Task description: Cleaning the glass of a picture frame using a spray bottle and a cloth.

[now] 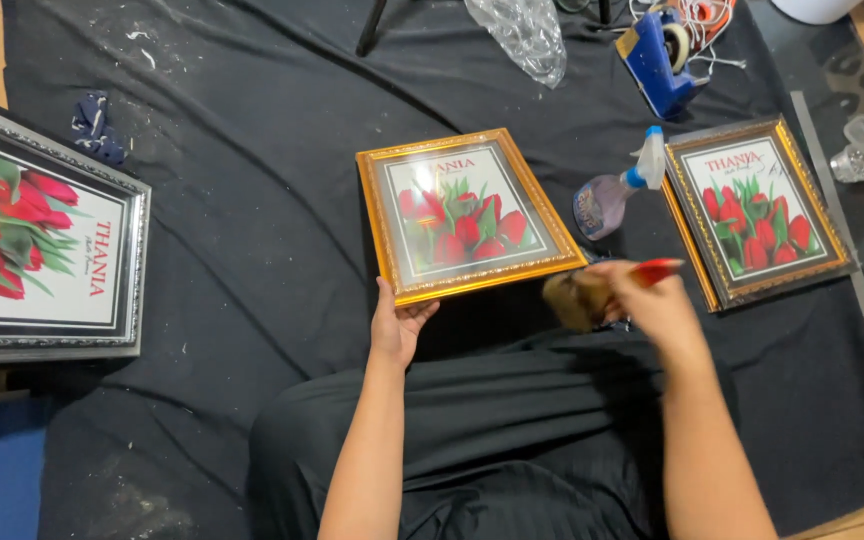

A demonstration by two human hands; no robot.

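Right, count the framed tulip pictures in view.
3: gold frame in the middle, held by the left hand; another at right; silver frame at left, partly cut off.

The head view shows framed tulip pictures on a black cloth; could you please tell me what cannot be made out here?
- Brush in the right hand: motion blur hides its bristles.
- Large silver-framed picture: cut off by the left edge.
- Left hand: fingertips hidden under the gold frame.
- Gold frame's glass: glare washes out part of it.
- Tape dispenser: its top is cut off by the upper edge.
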